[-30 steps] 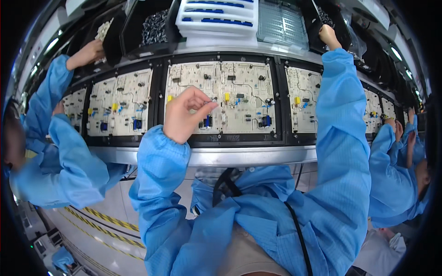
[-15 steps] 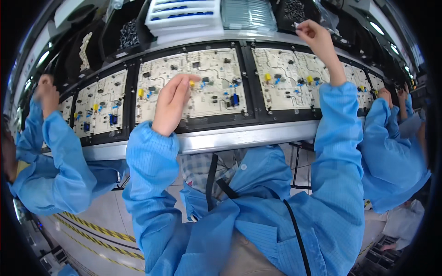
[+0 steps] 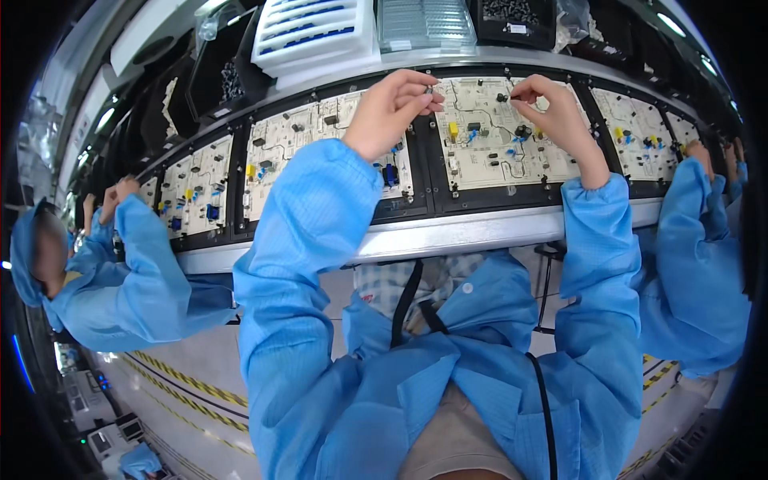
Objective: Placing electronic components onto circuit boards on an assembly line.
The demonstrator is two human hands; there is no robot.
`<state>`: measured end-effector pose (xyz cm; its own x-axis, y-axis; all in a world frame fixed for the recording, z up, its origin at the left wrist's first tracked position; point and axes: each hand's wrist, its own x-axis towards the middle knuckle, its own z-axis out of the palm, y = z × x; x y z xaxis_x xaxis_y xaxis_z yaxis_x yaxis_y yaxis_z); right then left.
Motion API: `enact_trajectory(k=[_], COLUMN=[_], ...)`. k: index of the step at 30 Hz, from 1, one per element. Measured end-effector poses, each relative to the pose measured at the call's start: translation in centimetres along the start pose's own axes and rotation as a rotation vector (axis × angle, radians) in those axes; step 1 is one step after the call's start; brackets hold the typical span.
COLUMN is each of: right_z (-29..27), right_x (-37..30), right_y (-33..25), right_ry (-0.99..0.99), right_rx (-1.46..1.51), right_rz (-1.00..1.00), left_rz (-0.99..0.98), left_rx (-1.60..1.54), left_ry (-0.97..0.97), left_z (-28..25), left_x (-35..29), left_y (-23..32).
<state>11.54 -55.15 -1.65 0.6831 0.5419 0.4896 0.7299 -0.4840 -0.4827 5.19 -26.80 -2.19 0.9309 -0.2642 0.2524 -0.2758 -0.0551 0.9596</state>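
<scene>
Tiny piece [image 3: 429,90] in the left grip [image 3: 392,112], seemingly half-hidden, kind unclear.

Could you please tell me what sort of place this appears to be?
Probably an electronics assembly line: framed circuit boards lie in a row, black parts bins stand behind them, and people in blue sit on both sides.
</scene>
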Motion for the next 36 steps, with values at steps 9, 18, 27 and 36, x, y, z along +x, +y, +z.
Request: enact_trajectory(k=[9,18,27,36], right_z=[0.4,1.5,1.0,0.5], right_x=[2.5,5.3,3.9,3.4], right_y=[1.6,3.7,4.6,4.6], right_ry=[0.027,0.154,0.136,0.142], right_rx=[0.005,-0.110,-0.119,-0.129], right_rz=[0.024,-0.118,-0.145,-0.184], left_rz=[-0.073,0.388,0.297,0.361], left_rx=[0.326,0.883,1.023,0.999], left_ry=[-0.055,-0.147,-0.106,-0.121], left_z=[1.3,10.6,11.1,10.9], left_x=[-1.2,-0.8,-0.5,-0.3], left_y=[0.6,-2.2,-1.7,-2.0])
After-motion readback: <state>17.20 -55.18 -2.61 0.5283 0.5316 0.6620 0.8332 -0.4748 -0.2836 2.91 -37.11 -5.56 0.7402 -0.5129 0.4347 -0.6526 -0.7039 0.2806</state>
